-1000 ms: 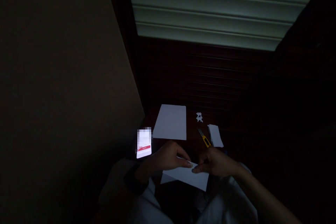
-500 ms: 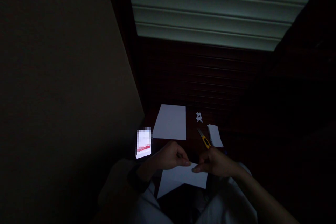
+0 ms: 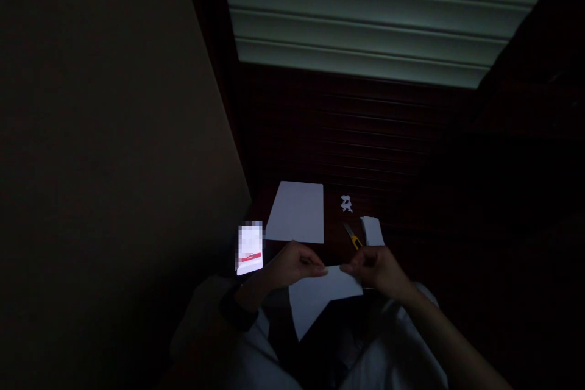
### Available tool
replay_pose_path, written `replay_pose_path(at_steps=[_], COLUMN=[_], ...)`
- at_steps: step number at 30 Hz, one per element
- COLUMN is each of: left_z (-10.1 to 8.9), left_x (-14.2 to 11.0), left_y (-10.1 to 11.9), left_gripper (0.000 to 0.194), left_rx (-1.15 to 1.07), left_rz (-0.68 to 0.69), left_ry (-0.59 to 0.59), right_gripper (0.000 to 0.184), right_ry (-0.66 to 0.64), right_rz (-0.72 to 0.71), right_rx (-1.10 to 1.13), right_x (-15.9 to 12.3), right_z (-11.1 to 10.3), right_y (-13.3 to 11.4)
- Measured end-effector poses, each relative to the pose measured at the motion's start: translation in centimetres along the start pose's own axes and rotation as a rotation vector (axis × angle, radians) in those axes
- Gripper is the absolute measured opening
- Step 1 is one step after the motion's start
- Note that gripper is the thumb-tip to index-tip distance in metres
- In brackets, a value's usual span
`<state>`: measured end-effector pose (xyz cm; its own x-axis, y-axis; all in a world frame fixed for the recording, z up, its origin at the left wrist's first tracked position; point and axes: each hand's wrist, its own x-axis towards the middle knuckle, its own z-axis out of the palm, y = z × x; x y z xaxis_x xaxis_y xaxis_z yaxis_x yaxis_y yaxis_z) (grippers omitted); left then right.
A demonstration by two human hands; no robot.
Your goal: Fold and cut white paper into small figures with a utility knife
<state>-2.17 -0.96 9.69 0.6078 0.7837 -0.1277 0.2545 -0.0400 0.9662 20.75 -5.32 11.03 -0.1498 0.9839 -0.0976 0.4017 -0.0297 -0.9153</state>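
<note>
- So you've got a white sheet of paper (image 3: 313, 304) held up between your two hands, just this side of the little dark table (image 3: 333, 210) and above the gap between your knees.
- Your left hand (image 3: 295, 265) has thumb and fingers together, clamped on the paper's top edge a bit left of its middle. There's a dark band (image 3: 240, 312) round that wrist.
- Your right hand (image 3: 379, 269) is pinching the same edge, thumb tip just beside the left one with a small gap between them. Can't really tell what your other right fingers are doing, too dark and partly hidden.
- The paper isn't lying flat, btw: its left part hangs down to a point toward your lap, and the right part sticks out under your right hand.
- Past your left hand there's a bigger white sheet (image 3: 297, 212) lying flat on the table.
- Your phone (image 3: 250, 250) is lit up left of that sheet, part of the screen blurred out, with a red bar low down.
- Just beyond your right hand is a yellow cutter (image 3: 355, 240), blade end pointing away from you, its near end covered by your hand.
- Right next to the cutter sits a small white paper stack (image 3: 373, 231), and farther back some little white paper pieces (image 3: 347, 203) bunched together.
</note>
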Motion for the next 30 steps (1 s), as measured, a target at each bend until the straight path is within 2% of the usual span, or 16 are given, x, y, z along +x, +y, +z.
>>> replay_pose_path(at_steps=[2,5,7,12,16,19,24,30], left_z=[0.3,1.2,1.8,2.8,2.7,2.7,2.8,2.7], left_x=[0.0,-0.4,-0.7,-0.8,-0.7,-0.8,-0.8,-1.0], left_y=[-0.3,-0.2,-0.1,-0.2,0.3,0.9,0.9,0.6], left_gripper=[0.029,0.024,0.018,0.018,0.014,0.013,0.015,0.017], left_rx=[-0.017,0.060,0.165,0.410,0.378,0.340,0.365,0.417], left_rz=[-0.008,0.035,0.087,0.132,0.203,0.251,0.253,0.222], left_ry=[-0.002,-0.030,-0.023,0.126,0.110,0.094,0.118,0.153], right_gripper=[0.032,0.026,0.020,0.015,0.016,0.016,0.017,0.018], right_ry=[0.117,0.207,0.208,0.159,0.170,0.166,0.146,0.115], right_rz=[-0.041,-0.121,-0.183,-0.386,-0.496,-0.540,-0.585,-0.502], right_rx=[-0.029,-0.136,-0.198,-0.341,-0.430,-0.460,-0.456,-0.391], right_x=[-0.2,-1.1,-1.9,-3.3,-3.6,-3.7,-3.9,-3.9], right_z=[0.6,1.7,2.4,3.4,3.5,3.4,3.3,2.7], right_y=[-0.7,-2.3,-3.6,-5.7,-5.9,-5.8,-6.0,-6.7])
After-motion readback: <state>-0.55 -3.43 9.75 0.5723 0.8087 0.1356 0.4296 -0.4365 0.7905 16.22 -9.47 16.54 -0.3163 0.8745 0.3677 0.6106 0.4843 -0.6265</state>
